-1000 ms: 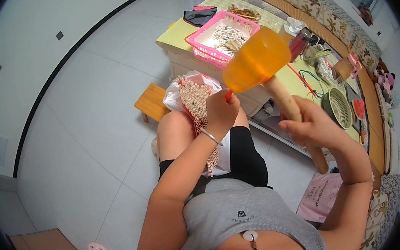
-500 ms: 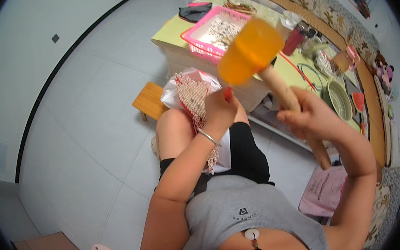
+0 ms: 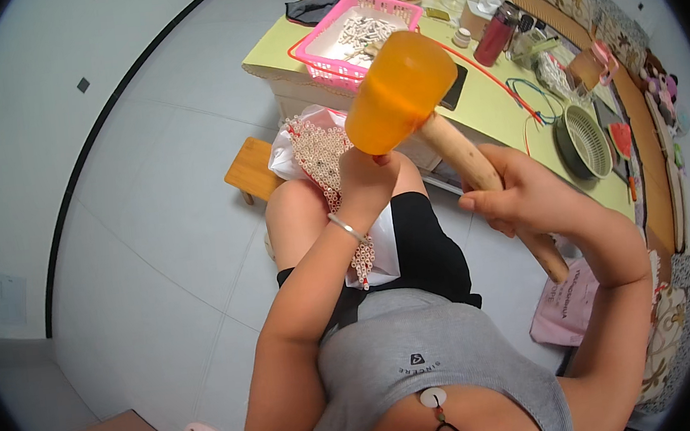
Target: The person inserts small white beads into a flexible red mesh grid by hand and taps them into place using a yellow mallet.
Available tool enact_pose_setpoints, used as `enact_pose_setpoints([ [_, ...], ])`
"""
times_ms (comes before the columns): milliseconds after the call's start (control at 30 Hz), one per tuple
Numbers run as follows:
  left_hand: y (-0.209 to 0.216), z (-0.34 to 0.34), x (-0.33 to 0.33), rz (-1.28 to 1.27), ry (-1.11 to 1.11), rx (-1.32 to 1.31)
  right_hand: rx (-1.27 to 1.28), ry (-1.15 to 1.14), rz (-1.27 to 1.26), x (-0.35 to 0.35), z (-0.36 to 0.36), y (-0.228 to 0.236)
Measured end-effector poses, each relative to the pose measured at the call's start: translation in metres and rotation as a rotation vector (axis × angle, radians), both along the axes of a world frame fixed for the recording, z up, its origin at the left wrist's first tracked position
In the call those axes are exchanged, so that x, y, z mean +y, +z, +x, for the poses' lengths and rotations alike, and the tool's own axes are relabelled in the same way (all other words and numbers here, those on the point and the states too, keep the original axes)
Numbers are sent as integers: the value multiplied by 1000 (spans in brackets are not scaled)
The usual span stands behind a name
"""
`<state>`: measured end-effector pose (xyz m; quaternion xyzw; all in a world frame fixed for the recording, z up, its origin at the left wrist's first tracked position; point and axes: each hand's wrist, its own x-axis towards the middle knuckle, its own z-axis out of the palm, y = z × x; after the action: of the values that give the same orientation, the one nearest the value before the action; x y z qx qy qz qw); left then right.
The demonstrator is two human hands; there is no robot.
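Observation:
My right hand (image 3: 517, 186) is wrapped round the wooden handle of a mallet (image 3: 407, 85) with a translucent orange head. The mallet is raised, its head above my left hand (image 3: 370, 181). That left hand is closed on a piece of work made of many small pale beads joined with red cord (image 3: 318, 153). The beadwork drapes over my lap, one narrow end hanging toward my waist. Beneath it lies a white plastic bag (image 3: 285, 153). The mallet head covers my left fingertips in part, so what exactly they pinch there cannot be seen.
Ahead stands a green-topped table (image 3: 267, 53) with a pink basket (image 3: 320, 39) of small pale pieces, a dark red bottle (image 3: 496, 35) and a green strainer (image 3: 583, 138). A wooden stool (image 3: 245, 171) is left of my knees. A pink bag (image 3: 566, 310) lies on the right.
The mallet and both hands have shifted slightly left in the picture, along with the whole scene. The mallet looks sharper now. Both hands keep their holds.

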<state>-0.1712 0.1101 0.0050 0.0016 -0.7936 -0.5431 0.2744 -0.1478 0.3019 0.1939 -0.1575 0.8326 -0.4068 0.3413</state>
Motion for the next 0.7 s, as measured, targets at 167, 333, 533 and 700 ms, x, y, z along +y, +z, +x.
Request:
enact_pose_setpoints([
  [167, 4, 10, -62, 495, -511, -98, -85, -258, -428, 30, -10, -14],
  [333, 43, 27, -68, -27, -399, 152, -114, -500, -539, 67, -24, -51],
  [533, 26, 43, -54, -568, -217, 289, -5, -767, -500, 117, -60, -126],
  [700, 46, 42, -54, -866, -270, 184, 318, -775, 2, 165, -88, -158],
])
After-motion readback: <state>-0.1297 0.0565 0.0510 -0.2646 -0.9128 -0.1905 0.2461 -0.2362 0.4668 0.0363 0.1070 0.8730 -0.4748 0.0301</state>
